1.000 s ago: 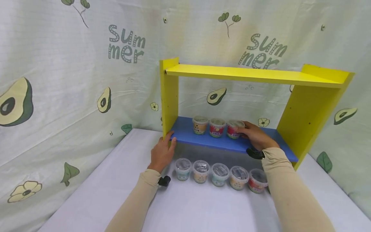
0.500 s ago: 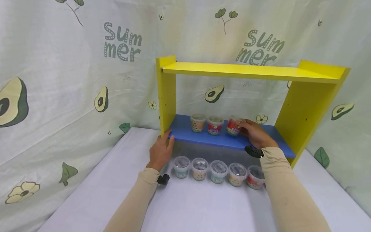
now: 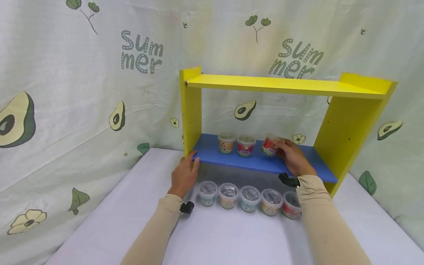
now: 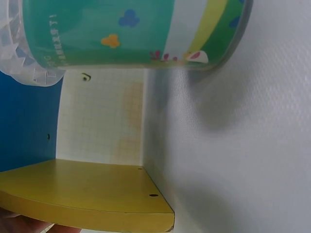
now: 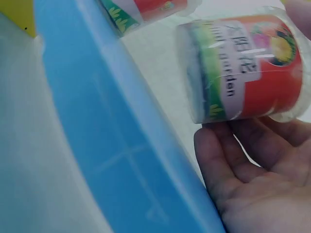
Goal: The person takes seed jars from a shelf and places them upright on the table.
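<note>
My right hand (image 3: 294, 158) holds a red-labelled plastic cup (image 3: 269, 145) with a clear lid, tilted over the blue shelf board. In the right wrist view, this cup (image 5: 272, 94) appears raised off the board, fingers against its side. To its left on the board stand another red-labelled cup (image 3: 246, 147) and an orange-labelled one (image 3: 226, 144). My left hand (image 3: 183, 177) grips the lower left corner of the yellow-and-blue shelf (image 3: 191, 110). Fingertips (image 4: 24, 224) show past its yellow side panel in the left wrist view.
Below the blue board, a row of several lidded cups (image 3: 250, 200) stands on the white tabletop (image 3: 232, 239). A teal cup (image 4: 107, 29) fills the top of the left wrist view. The yellow top board (image 3: 281, 84) spans above my right hand; a printed curtain (image 3: 99, 92) hangs behind.
My right hand has tilted and lifted the red-labelled cup and shifted it slightly right, widening the gap to its neighbour. The left hand keeps its place on the shelf corner.
</note>
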The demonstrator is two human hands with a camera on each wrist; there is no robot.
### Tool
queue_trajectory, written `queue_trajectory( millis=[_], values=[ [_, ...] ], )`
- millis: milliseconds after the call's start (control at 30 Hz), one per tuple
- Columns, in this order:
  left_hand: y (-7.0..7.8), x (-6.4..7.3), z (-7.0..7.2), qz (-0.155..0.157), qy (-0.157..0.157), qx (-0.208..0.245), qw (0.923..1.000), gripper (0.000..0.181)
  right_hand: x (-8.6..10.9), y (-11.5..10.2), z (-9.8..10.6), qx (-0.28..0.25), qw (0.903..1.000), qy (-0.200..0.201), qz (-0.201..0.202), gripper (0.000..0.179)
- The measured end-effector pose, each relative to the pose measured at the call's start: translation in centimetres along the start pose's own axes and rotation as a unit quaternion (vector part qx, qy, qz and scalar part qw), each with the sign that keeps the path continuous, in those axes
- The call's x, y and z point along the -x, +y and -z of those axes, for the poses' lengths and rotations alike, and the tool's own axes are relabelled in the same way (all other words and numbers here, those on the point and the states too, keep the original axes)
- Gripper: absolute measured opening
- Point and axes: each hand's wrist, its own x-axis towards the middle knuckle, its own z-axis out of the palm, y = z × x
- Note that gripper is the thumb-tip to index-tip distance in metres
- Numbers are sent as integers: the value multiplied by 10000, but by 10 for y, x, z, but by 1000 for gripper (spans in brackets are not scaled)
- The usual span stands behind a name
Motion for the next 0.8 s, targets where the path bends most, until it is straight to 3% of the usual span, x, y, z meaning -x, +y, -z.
queue_trajectory(
  millis=[200,467,800],
  values=[
    [1,2,1,-4,8,-9,10000,52,6,0,2,-520,9984,221,68,60],
    [0,2,-1,-68,67,-66,9999,53,10,1,1,-775,9963,275,236,44],
    [-1,0,-1,-94,154,-71,9998,51,15,-6,1,-752,9967,237,213,58]
  ],
)
